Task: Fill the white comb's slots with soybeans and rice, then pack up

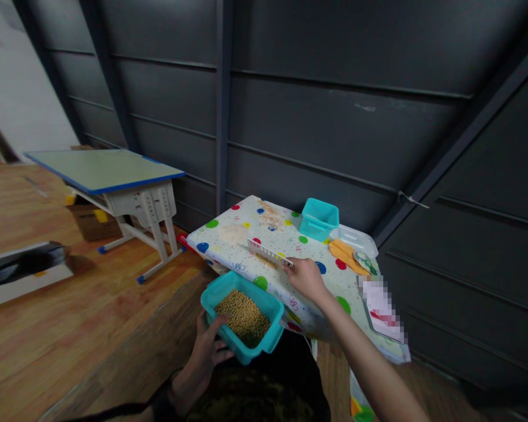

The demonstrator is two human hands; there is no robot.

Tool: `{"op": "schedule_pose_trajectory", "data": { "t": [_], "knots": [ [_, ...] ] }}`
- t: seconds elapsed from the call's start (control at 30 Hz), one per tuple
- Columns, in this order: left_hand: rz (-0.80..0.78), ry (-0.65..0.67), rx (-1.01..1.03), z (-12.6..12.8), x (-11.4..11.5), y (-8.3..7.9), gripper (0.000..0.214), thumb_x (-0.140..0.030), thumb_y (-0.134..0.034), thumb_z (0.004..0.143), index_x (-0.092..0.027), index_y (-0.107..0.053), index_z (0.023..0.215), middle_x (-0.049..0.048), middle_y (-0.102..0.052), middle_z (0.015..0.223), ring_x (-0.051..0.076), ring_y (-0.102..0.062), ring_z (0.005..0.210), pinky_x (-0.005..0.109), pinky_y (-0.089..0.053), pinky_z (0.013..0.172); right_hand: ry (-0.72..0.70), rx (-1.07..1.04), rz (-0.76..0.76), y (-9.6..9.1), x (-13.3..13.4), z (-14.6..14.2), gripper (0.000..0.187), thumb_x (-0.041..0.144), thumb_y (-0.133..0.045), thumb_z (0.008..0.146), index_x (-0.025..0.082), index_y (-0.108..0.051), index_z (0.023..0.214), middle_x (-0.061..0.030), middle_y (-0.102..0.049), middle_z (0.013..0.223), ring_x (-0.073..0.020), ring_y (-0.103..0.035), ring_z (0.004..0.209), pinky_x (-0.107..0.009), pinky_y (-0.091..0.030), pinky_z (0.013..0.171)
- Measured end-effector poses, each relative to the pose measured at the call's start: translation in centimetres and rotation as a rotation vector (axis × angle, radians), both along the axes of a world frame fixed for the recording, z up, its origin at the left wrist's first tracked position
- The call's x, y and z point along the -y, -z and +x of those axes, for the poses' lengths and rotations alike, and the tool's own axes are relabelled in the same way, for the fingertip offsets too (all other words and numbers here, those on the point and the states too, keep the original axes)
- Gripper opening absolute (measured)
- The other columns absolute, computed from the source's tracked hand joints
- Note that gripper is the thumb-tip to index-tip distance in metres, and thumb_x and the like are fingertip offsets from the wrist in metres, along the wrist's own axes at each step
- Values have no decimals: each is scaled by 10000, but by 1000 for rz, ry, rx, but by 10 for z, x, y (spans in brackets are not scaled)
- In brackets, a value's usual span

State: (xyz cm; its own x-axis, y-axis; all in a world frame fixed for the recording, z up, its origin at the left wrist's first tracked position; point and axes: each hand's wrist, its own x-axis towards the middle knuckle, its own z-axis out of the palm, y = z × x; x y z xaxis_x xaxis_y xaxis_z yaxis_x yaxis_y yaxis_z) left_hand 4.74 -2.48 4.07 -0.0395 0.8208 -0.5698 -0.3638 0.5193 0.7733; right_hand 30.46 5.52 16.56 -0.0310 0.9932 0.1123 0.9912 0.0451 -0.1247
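My left hand grips a turquoise plastic container at its near left side, the thumb over the rim and the fingers against the wall. Many round yellow beans, like soybeans, lie in it. The container is held at the front edge of a small table with a dotted cloth. Above the cloth, my right hand is closed around one end of a white ruler-like strip. A patch of loose beans lies beside the strip. Pale powder or grains lie farther left.
Another turquoise container stands at the back, beside a clear lid. An orange cloth, a round item and a flat, blurred-out item lie at the right. A dark panelled wall borders the table; a desk stands left.
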Motion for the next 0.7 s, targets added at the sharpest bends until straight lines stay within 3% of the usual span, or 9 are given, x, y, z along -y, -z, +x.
{"op": "schedule_pose_trajectory", "data": {
  "t": [0.13, 0.3, 0.47, 0.6, 0.7],
  "knots": [
    [32, 15, 0, 3, 2, 0, 748, -517, -775, 940, -419, -345, 1545, 67, -711, 1247, 156, -725, 637, 338, -636, 623, -8, -32, 21, 1, 1, -1, 270, 307, -624, 1109, 205, -868, 1054, -124, -877, 993, -284, -816, 932, -296, -459, 746],
    [31, 21, 17, 5, 1, 2, 772, -513, -781, 935, -426, -341, 1564, 73, -737, 1244, 172, -742, 657, 359, -647, 647, -15, -123, 59, 5, 3, 4, 248, 285, -654, 1074, 203, -835, 925, -130, -856, 904, -287, -799, 858, -311, -458, 739],
    [59, 36, 32, 6, 0, -2, 764, -532, -788, 934, -424, -358, 1556, 75, -726, 1252, 179, -754, 689, 365, -645, 670, 111, -453, 247, 19, 11, 32, 163, 362, -693, 961, 213, -756, 974, -132, -850, 951, -307, -778, 845, -362, -530, 765],
    [48, 44, 20, 6, -1, -1, 714, -505, -771, 939, -411, -373, 1524, 58, -714, 1221, 172, -737, 672, 360, -646, 657, 272, -805, 410, 35, 30, 64, 386, 491, -751, 805, 225, -691, 1079, -137, -846, 1042, -333, -775, 856, -442, -607, 774],
    [62, 49, 19, 5, -3, 2, 675, -481, -750, 947, -409, -382, 1507, 52, -711, 1220, 165, -730, 660, 352, -641, 643, 372, -1013, 398, 42, 50, 77, 630, 588, -847, 702, 214, -662, 1174, -172, -834, 1110, -356, -791, 878, -471, -648, 746]
  ]
}}
